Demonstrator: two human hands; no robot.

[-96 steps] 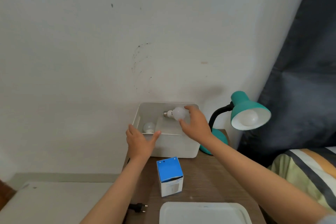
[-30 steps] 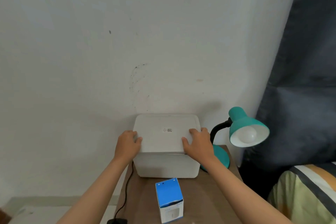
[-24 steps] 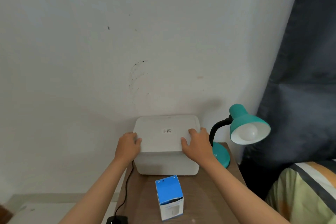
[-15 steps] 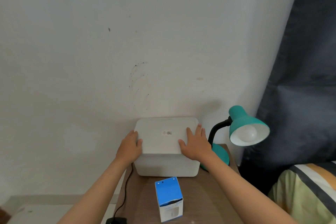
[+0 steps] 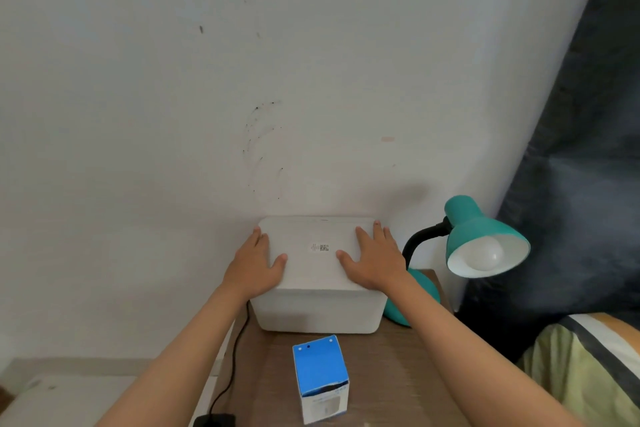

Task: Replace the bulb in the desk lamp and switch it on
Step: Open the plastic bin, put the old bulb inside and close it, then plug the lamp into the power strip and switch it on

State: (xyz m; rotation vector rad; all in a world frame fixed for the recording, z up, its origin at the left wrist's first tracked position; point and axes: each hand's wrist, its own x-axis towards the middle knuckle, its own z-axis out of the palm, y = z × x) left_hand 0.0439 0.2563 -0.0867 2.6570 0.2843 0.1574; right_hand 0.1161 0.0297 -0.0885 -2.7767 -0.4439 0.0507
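Observation:
A teal desk lamp (image 5: 485,232) stands at the back right of the wooden nightstand (image 5: 391,374), with a white bulb (image 5: 485,255) sitting unlit in its shade. A white storage box (image 5: 317,310) stands against the wall with its lid (image 5: 311,236) on. My left hand (image 5: 254,263) lies flat on the lid's left edge and my right hand (image 5: 374,260) lies flat on its right side, fingers spread, holding nothing. A blue and white bulb carton (image 5: 322,378) stands upright in front of the box.
A black cord (image 5: 235,350) runs down the nightstand's left side to a plug (image 5: 214,420). A dark curtain (image 5: 571,149) hangs on the right above striped bedding (image 5: 588,357). A pale low surface (image 5: 69,399) lies at lower left.
3.2 s ago the box was open and my right hand held a bulb over it. The lid is now on, and both hands have slid further onto it and flattened.

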